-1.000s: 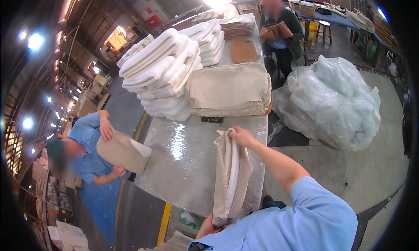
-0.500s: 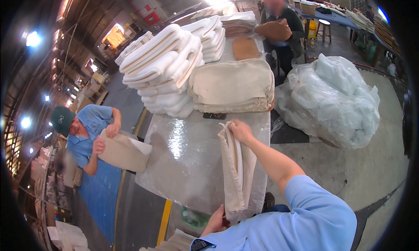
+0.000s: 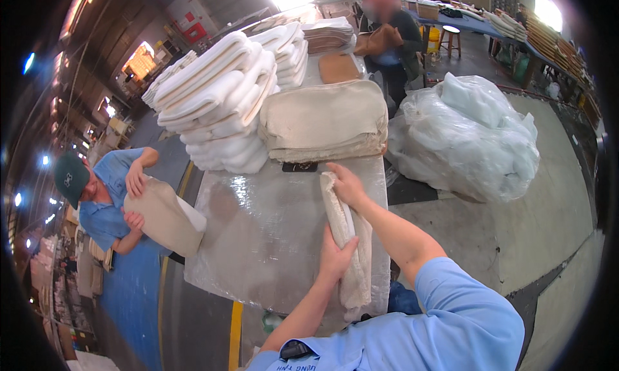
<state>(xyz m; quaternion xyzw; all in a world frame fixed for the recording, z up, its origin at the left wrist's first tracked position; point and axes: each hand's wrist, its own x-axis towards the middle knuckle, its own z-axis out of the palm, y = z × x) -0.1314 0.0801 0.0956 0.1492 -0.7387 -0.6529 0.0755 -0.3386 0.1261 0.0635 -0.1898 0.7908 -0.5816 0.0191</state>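
A long beige fabric cover [image 3: 356, 284] stands on its narrow edge over the near right of the plastic-covered table [image 3: 251, 242]. A strip of white padding shows along its upper opening. My right hand [image 3: 348, 187] grips the far end, its fingers closed around the fabric. Midway along, my left hand [image 3: 336, 253] clasps the left side with the thumb over the top edge. Beyond my hands lies a stack of beige fabric covers [image 3: 325, 116]. A dark flat object [image 3: 300, 167] rests against the near side of that stack.
Tall piles of folded white padding [image 3: 213, 87] stand at the far left of the table. A big clear plastic bundle [image 3: 467, 139] sits on the right. At left, a co-worker [image 3: 106, 190] handles another beige cover [image 3: 164, 216]; a second person [image 3: 390, 39] holds a brown piece [image 3: 377, 41].
My left hand has moved up from the near end of the cover to its middle. The cover's opening has narrowed. My right hand stays at the far end.
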